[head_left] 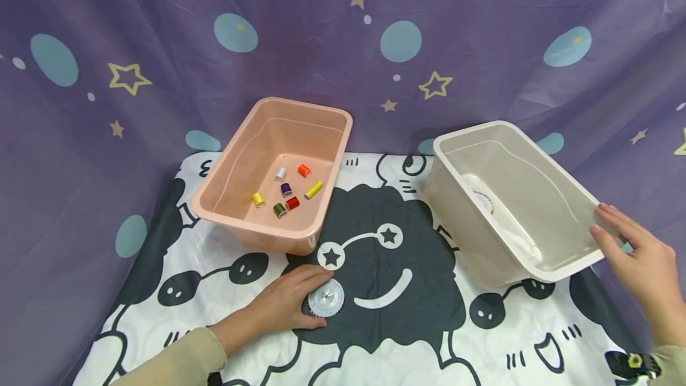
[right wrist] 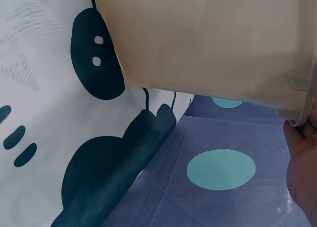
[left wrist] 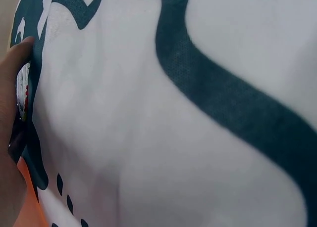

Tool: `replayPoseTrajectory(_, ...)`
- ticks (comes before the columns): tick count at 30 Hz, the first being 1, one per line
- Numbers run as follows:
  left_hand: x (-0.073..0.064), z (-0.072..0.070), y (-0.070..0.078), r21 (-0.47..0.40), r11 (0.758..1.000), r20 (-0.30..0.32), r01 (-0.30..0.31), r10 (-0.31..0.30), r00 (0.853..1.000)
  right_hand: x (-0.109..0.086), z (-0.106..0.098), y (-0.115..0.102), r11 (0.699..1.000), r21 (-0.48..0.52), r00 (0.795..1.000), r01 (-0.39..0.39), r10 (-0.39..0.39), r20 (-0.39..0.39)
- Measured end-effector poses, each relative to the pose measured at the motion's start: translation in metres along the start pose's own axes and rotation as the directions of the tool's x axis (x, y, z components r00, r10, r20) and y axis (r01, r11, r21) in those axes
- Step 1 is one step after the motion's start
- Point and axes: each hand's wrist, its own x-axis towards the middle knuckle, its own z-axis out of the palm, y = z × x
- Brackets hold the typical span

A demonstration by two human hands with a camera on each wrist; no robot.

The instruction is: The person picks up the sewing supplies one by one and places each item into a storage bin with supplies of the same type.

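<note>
A round silvery-white pin wheel (head_left: pixel 326 298) lies on the dark part of the printed cloth. My left hand (head_left: pixel 292 301) curves around its left side, thumb at the near edge and fingers at the far edge. The left wrist view catches only a sliver of the pin wheel (left wrist: pixel 22 91) beside the hand. At the right, my right hand (head_left: pixel 638 252) grips the near right rim of a beige bin (head_left: pixel 466 225), which sits askew. Inside that bin a second pin wheel (head_left: pixel 484 201) shows as an arc of coloured pinheads.
Left of centre stands a peach bin (head_left: pixel 257 226) holding several small thread spools, among them an orange spool (head_left: pixel 303 170) and a purple spool (head_left: pixel 286 189). A purple curtain (head_left: pixel 321 46) with stars hangs behind. The black-and-white cloth (head_left: pixel 429 368) covers the table.
</note>
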Motion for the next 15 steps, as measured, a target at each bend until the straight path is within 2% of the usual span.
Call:
replayPoseTrajectory(7, 0.0017, 0.0024, -0.0001, 0.000, 0.999, -0.041, -0.042, 0.042, 0.998, -0.0010, 0.0000, 0.0009, 1.000, 0.016, 1.000, 0.009, -0.009, -0.006)
replayPoseTrajectory(15, 0.0025, 0.0035, 0.0003, 0.007, 0.999, -0.061, -0.052, 0.053, 0.997, -0.0021, -0.0001, -0.0019, 0.996, 0.027, 0.996, 0.088, -0.088, -0.005)
